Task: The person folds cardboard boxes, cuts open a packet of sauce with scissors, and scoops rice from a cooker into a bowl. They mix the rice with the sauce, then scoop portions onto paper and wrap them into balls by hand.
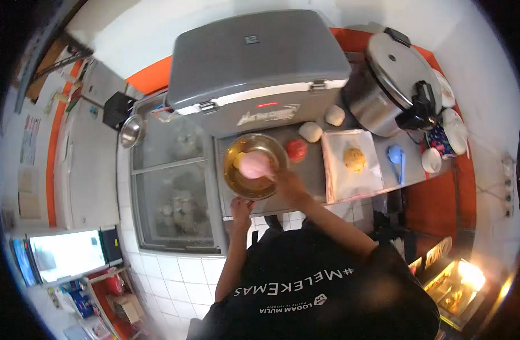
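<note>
A round metal bowl (233, 184) stands at the front of the grey counter, its inside golden in the light. My left hand (241, 209) is closed at its near rim. Reaching in from the right, my right hand (288, 190) is closed on the end of a pink spoon with a broad, rounded head (255, 166), which lies over the middle of the bowl. Something yellow shows beside that head. Just right of the bowl sits a round red thing (297, 150). A stack of wrapping paper (339, 184) lies farther right, with a yellowish mound of rice (354, 160) on top.
Behind the bowl stands a big grey cooler box (265, 107). Two pale round bundles (311, 131) sit in front of it. A large steel rice cooker (379, 93) is at back right, a blue ladle (396, 156) before it. To the left is a glass-topped chest freezer (175, 187).
</note>
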Demonstrator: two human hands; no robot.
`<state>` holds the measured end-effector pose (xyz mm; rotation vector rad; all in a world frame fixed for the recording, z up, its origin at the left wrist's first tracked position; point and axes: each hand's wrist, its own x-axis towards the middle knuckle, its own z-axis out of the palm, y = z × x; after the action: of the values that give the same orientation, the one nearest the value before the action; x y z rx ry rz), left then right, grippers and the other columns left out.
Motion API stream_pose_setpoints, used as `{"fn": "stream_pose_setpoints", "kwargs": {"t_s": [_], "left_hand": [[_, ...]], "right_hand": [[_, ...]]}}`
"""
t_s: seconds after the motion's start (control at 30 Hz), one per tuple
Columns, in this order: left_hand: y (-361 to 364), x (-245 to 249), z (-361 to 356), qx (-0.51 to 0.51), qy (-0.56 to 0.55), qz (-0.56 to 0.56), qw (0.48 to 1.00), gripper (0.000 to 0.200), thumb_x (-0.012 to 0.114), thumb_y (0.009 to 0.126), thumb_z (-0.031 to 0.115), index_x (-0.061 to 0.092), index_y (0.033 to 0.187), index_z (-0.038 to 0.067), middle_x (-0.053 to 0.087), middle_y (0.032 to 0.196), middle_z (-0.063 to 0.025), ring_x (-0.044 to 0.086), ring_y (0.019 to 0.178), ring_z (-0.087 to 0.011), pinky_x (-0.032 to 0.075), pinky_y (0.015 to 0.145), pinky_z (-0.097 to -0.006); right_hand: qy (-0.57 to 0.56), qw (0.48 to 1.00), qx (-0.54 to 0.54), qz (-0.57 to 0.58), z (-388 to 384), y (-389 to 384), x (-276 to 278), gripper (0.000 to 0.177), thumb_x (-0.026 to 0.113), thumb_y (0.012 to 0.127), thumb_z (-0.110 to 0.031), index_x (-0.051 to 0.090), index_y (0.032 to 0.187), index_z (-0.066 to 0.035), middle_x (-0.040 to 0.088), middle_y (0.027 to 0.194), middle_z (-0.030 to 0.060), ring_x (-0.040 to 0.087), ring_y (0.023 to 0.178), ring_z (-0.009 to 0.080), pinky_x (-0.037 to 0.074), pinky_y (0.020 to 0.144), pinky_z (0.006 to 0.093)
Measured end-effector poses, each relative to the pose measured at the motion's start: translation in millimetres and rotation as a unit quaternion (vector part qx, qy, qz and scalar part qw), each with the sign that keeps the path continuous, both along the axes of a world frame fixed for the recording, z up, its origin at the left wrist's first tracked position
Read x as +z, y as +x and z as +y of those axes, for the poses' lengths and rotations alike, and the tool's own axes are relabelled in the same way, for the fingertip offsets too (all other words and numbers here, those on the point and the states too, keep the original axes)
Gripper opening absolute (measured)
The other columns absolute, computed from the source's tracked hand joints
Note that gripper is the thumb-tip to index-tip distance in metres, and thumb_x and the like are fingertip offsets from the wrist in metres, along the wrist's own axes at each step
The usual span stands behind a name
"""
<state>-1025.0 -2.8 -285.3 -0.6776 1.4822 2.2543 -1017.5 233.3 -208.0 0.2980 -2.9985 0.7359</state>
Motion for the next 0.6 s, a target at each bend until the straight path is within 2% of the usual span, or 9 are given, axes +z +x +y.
{"fn": "stream_pose_setpoints", "kwargs": {"t_s": [0.07,0.17,0.27,0.33,0.4,0.43,0.47,0.53,0.6], "left_hand": [[-4,-1,-10,-0.015,-0.050,-0.059,0.997,0.017,0.058,0.094,0.008,0.055,0.108,-0.001,0.062,0.104,-0.0106,0.067,0.088,-0.0242,0.058,0.073,-0.0323],[0,-14,-42,-0.040,-0.066,0.021,0.997,0.023,0.058,0.095,0.009,0.051,0.114,-0.003,0.058,0.109,-0.0126,0.065,0.093,-0.0282,0.057,0.078,-0.0364],[9,-4,-55,-0.008,-0.077,0.029,0.997,0.032,0.061,0.097,0.014,0.049,0.122,-0.004,0.057,0.114,-0.0149,0.064,0.095,-0.0315,0.058,0.086,-0.0394],[29,8,-45,0.134,-0.142,-0.030,0.980,0.030,0.060,0.097,0.013,0.053,0.120,-0.003,0.059,0.111,-0.0132,0.062,0.093,-0.0281,0.057,0.084,-0.0367],[53,10,-18,0.072,-0.422,0.074,0.901,0.029,0.060,0.097,0.011,0.053,0.121,-0.004,0.059,0.109,-0.0131,0.062,0.093,-0.0263,0.056,0.081,-0.0363],[68,13,3,0.036,-0.549,0.124,0.826,0.029,0.060,0.096,0.010,0.053,0.121,-0.004,0.060,0.108,-0.0130,0.062,0.092,-0.0254,0.055,0.080,-0.0361],[74,32,38,0.005,-0.415,0.171,0.894,0.027,0.061,0.094,0.007,0.055,0.119,-0.003,0.062,0.105,-0.0133,0.061,0.091,-0.0236,0.053,0.078,-0.0368],[81,45,114,-0.194,-0.361,0.202,0.890,0.016,0.060,0.093,0.005,0.063,0.108,0.001,0.064,0.102,-0.0121,0.064,0.089,-0.0225,0.053,0.079,-0.0342],[71,67,196,-0.413,-0.332,0.397,0.750,0.019,0.065,0.089,0.012,0.067,0.104,0.001,0.064,0.105,-0.0155,0.062,0.106,-0.0310,0.050,0.092,-0.0393]], "right_hand": [[-0.130,0.991,-0.018,0.001,-38,-26,-43,0.043,0.048,0.097,-0.013,0.047,0.137,0.002,0.054,0.135,0.0245,0.050,0.128,0.0414,0.041,0.109,0.0505],[-0.037,0.994,-0.007,0.099,-35,-19,12,0.043,0.048,0.097,-0.015,0.048,0.136,0.003,0.053,0.137,0.0221,0.046,0.132,0.0409,0.040,0.110,0.0498],[-0.087,0.996,0.022,0.024,50,34,-19,0.040,0.051,0.096,-0.016,0.054,0.132,0.002,0.054,0.136,0.0203,0.045,0.131,0.0402,0.039,0.110,0.0495],[0.025,1.000,0.015,-0.001,126,86,-9,0.048,0.061,0.082,-0.006,0.055,0.129,-0.002,0.059,0.129,0.0159,0.053,0.122,0.0340,0.046,0.103,0.0426],[-0.045,0.987,-0.105,-0.117,221,149,-98,0.037,0.060,0.085,-0.012,0.061,0.121,-0.003,0.057,0.135,0.0129,0.051,0.124,0.0314,0.044,0.106,0.0410],[0.004,0.977,-0.160,-0.144,243,167,-70,0.034,0.060,0.088,-0.014,0.063,0.120,-0.004,0.055,0.137,0.0128,0.051,0.126,0.0304,0.043,0.107,0.0406],[0.051,0.960,-0.213,-0.173,260,185,-35,0.031,0.060,0.091,-0.016,0.065,0.119,-0.005,0.054,0.138,0.0127,0.050,0.128,0.0294,0.043,0.108,0.0401],[0.096,0.978,-0.151,-0.109,310,216,-60,0.034,0.061,0.091,-0.017,0.062,0.124,-0.006,0.051,0.139,0.0122,0.048,0.129,0.0278,0.043,0.107,0.0407],[0.097,0.989,-0.085,-0.073,342,225,-74,0.037,0.063,0.091,-0.018,0.061,0.126,-0.007,0.050,0.139,0.0129,0.048,0.130,0.0281,0.043,0.106,0.0418]]}}
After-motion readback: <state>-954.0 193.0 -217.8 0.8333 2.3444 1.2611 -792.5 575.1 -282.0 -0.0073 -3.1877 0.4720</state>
